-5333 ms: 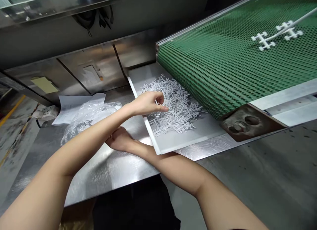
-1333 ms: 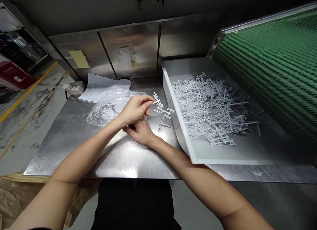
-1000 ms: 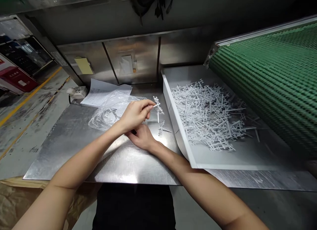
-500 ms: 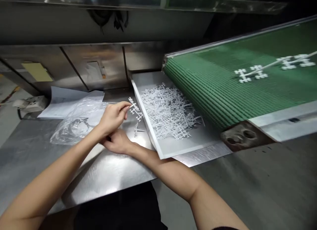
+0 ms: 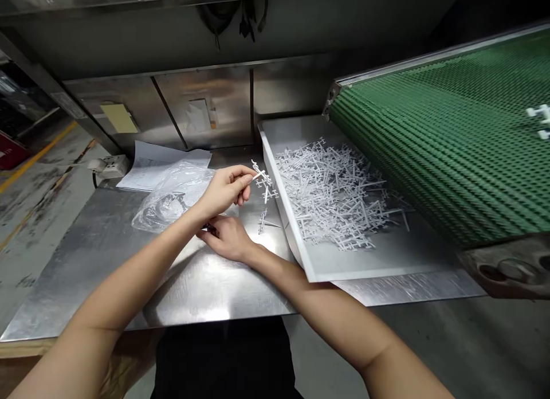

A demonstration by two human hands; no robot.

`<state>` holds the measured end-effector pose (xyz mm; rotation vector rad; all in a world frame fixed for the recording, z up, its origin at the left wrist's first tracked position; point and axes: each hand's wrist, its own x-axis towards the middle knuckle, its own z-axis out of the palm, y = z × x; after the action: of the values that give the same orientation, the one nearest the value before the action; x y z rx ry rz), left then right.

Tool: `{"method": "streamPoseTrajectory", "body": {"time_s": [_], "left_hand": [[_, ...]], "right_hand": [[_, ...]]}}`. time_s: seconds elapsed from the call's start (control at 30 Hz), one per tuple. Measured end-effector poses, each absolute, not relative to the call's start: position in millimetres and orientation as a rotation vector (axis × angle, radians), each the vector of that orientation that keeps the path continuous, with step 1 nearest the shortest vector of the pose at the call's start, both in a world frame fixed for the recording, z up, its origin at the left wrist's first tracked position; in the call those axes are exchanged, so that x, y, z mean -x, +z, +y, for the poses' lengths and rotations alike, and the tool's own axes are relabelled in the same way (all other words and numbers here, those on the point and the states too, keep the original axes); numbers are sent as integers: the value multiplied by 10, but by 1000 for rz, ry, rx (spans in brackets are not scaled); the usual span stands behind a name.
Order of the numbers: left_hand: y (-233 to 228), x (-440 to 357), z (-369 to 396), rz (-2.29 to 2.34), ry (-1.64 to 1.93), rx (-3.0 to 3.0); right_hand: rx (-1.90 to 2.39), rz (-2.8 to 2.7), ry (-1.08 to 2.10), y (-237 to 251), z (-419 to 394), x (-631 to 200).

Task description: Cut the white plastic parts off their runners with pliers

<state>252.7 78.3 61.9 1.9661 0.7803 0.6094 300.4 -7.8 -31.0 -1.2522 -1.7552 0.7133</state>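
While the left hand (image 5: 223, 190) pinches a light, brittle-looking plastic sprue (image 5: 263, 181) by its stem, the right hand (image 5: 227, 238) rests, grip hidden.

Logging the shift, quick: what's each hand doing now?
Left hand: closed, pinching a white plastic sprue.
Right hand: rests on the steel table; grip cannot be told.

There are two bare hands, one white flat tray (image 5: 301, 261) with too many little white plastic crosses (image 5: 335, 198) to count, one green belt (image 5: 442, 135), one clear plastic bag (image 5: 172, 192).
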Motion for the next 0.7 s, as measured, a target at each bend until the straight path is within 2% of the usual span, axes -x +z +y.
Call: {"method": "streamPoseTrajectory", "body": {"time_s": [0.23,0.53,0.7], "left_hand": [[616,-2631,878,1026,459,-2781],[811,-2584,964,964,385,-2889],[815,-2742,1050,688,3,-3131]], "right_hand": [[1259,-1773,704,-320,-67,-3010],[1226,-1746,746,-264,-107,-3011],[1240,-1744,746,-260,-106,-3013]]}}
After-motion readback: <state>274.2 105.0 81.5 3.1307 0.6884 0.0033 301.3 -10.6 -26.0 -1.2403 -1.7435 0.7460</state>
